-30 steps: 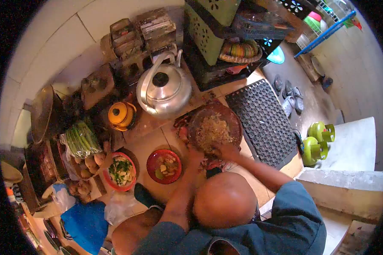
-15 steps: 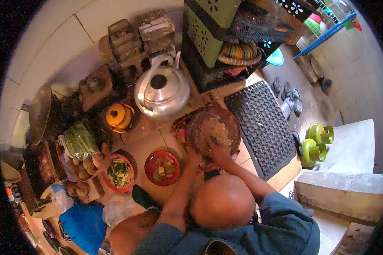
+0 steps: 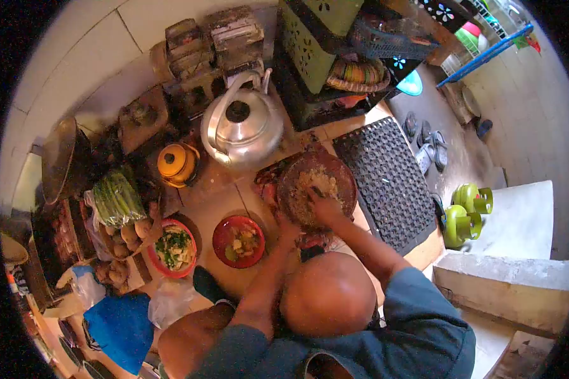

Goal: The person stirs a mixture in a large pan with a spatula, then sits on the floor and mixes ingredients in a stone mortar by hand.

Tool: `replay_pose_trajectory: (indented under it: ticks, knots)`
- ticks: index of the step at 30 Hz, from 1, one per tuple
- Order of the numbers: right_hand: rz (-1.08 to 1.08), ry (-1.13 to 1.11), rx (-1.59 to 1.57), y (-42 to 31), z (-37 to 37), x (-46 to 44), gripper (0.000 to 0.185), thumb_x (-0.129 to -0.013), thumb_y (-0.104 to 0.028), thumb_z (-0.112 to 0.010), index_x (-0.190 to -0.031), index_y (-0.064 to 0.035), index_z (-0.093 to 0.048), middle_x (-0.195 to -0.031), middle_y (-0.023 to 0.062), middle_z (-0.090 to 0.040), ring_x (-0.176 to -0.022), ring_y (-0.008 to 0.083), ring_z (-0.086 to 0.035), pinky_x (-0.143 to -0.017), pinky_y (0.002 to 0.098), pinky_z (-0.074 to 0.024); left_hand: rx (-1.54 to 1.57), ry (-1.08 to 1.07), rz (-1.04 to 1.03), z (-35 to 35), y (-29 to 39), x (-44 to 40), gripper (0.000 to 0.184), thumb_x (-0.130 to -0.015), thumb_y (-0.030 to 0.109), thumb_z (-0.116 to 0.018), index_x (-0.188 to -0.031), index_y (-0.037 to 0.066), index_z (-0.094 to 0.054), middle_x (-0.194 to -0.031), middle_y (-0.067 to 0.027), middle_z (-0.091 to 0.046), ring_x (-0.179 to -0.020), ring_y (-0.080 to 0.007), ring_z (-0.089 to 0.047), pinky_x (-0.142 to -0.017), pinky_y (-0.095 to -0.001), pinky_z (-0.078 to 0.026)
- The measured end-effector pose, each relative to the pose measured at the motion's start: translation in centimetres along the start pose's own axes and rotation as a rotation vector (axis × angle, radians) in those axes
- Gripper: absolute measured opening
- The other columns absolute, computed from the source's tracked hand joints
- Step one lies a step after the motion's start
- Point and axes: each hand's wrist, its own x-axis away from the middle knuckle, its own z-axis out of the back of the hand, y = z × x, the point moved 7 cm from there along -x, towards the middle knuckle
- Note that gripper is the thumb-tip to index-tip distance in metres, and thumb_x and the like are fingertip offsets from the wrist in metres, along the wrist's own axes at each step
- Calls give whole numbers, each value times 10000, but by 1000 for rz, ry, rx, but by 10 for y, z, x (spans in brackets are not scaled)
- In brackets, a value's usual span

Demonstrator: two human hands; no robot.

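Note:
A wide brown mortar-like dish (image 3: pixel 347 183) holds a coarse, pale crushed mixture. My right hand (image 3: pixel 324 208) reaches over its near edge, fingers curled down into the mixture around something small and dark that I cannot make out. At the dish's near left rim is my left hand (image 3: pixel 287 228), gripping the edge; its fingers are partly hidden. Left of my left forearm stands a red bowl (image 3: pixel 217 238) with pieces of food in some liquid. Farther left, a red-rimmed plate (image 3: pixel 194 253) carries pale pieces and chopped greens.
Beyond the bowls stand a large metal kettle (image 3: pixel 246 136) and a small orange pot (image 3: pixel 176 165). Bagged green vegetables (image 3: pixel 116 201) lie at left. A black textured mat (image 3: pixel 392 183) borders the dish on the right, near green gas cylinders (image 3: pixel 458 227). My bent knee (image 3: pixel 327 294) is close below.
My right hand has shifted from the dish's near right edge, inward and slightly up over the mixture. My left hand stays at the rim. The view has moved slightly.

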Motion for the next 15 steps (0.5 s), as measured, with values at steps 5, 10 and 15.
replay_pose_trajectory:
  ticks: [5, 10, 15]
  knots:
    - [-265, -444, -932, 63, 33, -97, 536, -907, -372, -509, -1367, -124, -389, -1081, 233, -607, -882, 377, -621, -815, 411, -495, -31, -9, -6, 2, -6, 7, 710, -869, 276, -568, -1398, -6, -188, -1342, -247, -379, -1090, -398, -508, -862, -558, -427]
    - [-142, -123, -130, 7, 2, -6, 501, -895, -379, -510, -1356, -223, -395, -1055, 258, -603, -912, 409, -612, -779, 491, -493, -81, -29, -9, -4, -33, 12, 711, -871, 276, -566, -1402, -4, -184, -1356, -245, -369, -1094, -398, -506, -866, -565, -424]
    - [-159, -55, -327, 27, 15, -21, 519, -887, -440, -498, -1352, -230, -404, -1016, 244, -604, -698, 347, -636, -635, 474, -510, -764, 34, -382, -11, -50, 1, 712, -874, 276, -564, -1406, -2, -181, -1370, -244, -359, -1098, -398, -503, -869, -572, -420]
